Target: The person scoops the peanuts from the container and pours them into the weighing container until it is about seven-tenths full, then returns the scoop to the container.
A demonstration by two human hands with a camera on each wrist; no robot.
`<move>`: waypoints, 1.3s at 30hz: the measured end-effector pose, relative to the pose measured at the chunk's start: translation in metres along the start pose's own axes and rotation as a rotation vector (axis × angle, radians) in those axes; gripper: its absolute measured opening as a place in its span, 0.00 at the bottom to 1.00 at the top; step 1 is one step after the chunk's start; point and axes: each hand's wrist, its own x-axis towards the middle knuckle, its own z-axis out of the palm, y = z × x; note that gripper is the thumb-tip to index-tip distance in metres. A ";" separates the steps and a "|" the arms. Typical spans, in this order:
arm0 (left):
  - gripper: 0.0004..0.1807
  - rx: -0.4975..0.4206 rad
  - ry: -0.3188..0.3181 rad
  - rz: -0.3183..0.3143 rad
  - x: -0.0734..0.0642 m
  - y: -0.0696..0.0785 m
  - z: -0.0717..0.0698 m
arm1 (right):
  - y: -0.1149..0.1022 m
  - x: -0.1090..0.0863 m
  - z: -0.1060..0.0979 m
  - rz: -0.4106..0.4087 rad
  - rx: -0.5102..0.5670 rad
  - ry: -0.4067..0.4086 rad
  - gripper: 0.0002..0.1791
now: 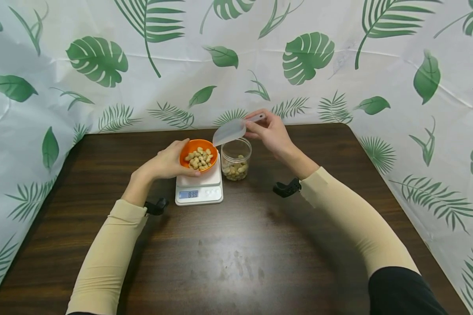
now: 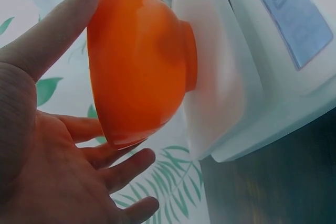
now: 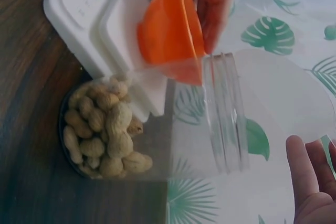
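Note:
An orange bowl (image 1: pixel 182 158) of unshelled peanuts (image 1: pixel 199 159) sits on a white kitchen scale (image 1: pixel 197 195). My left hand (image 1: pixel 163 162) holds the bowl by its rim; the left wrist view shows the thumb (image 2: pixel 58 27) on one side and fingers on the other. In my right hand (image 1: pixel 273 136) is a translucent scoop (image 1: pixel 230 131), gripped by its handle. No peanuts can be made out in the scoop, which is tilted above the mouth of a clear jar (image 1: pixel 236 151), its tip near the bowl's rim. Peanuts (image 3: pixel 118 135) fill the jar's lower part.
Digits are lit on the scale's display (image 1: pixel 188 194), too blurred to read surely. The jar stands uncovered just right of the scale. A dark wooden table (image 1: pixel 236 258) lies beneath everything, with a leaf-patterned sheet (image 1: pixel 260 52) behind and at both sides.

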 end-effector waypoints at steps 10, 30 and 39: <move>0.58 0.036 0.079 0.016 0.003 0.009 0.000 | -0.008 -0.007 -0.016 -0.007 -0.007 0.005 0.08; 0.52 0.005 0.192 0.120 0.025 0.055 0.020 | -0.024 -0.004 -0.027 0.008 -0.446 -0.113 0.12; 0.52 0.031 0.149 0.142 0.035 0.068 0.030 | -0.022 -0.002 -0.023 0.004 -0.639 -0.190 0.10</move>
